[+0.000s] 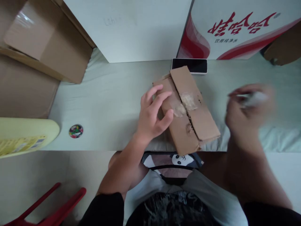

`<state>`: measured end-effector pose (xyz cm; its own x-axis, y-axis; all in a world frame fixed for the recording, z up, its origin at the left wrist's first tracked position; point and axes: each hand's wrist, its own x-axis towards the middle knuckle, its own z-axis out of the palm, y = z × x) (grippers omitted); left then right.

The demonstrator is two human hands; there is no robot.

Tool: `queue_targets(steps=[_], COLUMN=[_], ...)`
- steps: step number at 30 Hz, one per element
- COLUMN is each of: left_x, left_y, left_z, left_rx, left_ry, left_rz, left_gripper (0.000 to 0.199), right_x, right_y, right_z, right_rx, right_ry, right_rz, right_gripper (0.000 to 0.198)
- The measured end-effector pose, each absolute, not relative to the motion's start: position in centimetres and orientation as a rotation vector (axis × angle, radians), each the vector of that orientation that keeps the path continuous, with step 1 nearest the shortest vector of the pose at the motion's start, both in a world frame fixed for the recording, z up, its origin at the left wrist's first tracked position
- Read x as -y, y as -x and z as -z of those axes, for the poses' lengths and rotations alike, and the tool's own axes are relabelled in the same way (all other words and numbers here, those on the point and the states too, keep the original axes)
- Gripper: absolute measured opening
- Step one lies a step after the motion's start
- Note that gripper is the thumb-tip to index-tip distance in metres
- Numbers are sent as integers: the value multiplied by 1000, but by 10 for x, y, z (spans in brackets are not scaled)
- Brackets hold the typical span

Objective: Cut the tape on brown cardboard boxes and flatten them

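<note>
A: Start at the near edge. What lies closest?

B: The person's lap, dark sleeves, and a red chair frame [47, 204] at lower left. Just past that comes the near edge of the pale table [105, 103].

A: And the hands?

B: The left hand [152, 114] lies on the small cardboard box [188, 110], palm down on its left side, fingers spread over the top flap and the thumb pressing in near the torn tape. It steadies the box rather than closing around it; the fingers are apart and flat on the cardboard.

A: Where is the box itself?

B: At the middle of the table, lying at a slant, its near corner overhanging the table edge toward the person's body. The top seam runs lengthwise with scraps of clear tape on it.

A: The right hand?

B: The right hand [246, 110] is raised to the right of the box, apart from it, and badly blurred. It seems curled around something thin and pale, but I cannot tell what, nor how tightly it is closed.

A: Farther back?

B: A round colourful disc [76, 131] lies well to the left. A dark phone [189, 65] lies just behind the box, then a white carton with red print [235, 28] and large brown cartons [47, 40] at upper left.
</note>
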<state>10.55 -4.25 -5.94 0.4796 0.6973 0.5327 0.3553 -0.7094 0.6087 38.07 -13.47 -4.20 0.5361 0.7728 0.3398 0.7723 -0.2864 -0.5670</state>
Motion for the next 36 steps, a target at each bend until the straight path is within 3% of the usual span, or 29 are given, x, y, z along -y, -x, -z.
queue_targets(steps=[5,9,14,17,21,28,36], left_x=[23,9,6,10,19,20,31], left_y=[-81,-62,-53,-57,-67,-69,-72], left_z=[47,41,39,36,29,35,35], left_rx=[-901,-1050,-1131,-1078,-1055,-1086,-1087], left_ry=[-2203,-1994,-1864,-1927,-1984,-1991,-1983], left_rz=[-1010,-1007,-973,-948,-906,-889,-871], left_gripper=[36,25,15,23,33,42,53], right_x=[120,116,114,116,120,125,125], right_y=[-378,-380,-371,-356,-338,-344,-342], right_z=[79,93,90,82,72,76,76], right_rx=[1549,1628,1553,1580,1690,1709,1673], right_ry=[2431,2434,2131,1770,1436,1355,1390], right_rz=[-262,-196,-114,-322,-617,-753,-781], right_gripper=[43,59,47,33,41,55,55])
